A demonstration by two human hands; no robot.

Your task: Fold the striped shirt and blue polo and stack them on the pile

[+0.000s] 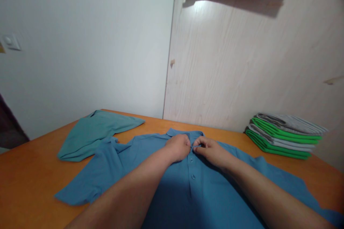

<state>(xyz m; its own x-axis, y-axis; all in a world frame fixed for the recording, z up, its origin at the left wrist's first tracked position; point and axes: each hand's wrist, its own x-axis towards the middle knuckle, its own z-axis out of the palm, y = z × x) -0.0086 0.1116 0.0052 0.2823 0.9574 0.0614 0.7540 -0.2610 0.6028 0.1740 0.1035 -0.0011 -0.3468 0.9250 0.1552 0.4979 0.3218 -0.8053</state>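
A blue polo shirt (150,171) lies flat, front up, on the orange table (29,179), collar towards the wall. Both my hands meet at the top of its button placket, just below the collar. My left hand (178,146) is closed, pinching the left side of the placket. My right hand (212,150) is closed too, its fingertips pinching the cloth at the top button. Two more buttons (192,176) show below my hands, fastened as far as I can tell.
A teal shirt (94,134) lies spread at the back left, partly under the blue sleeve. A stack of folded green and grey shirts (285,134) sits at the back right against the pale wood wall. A white wall stands at the left.
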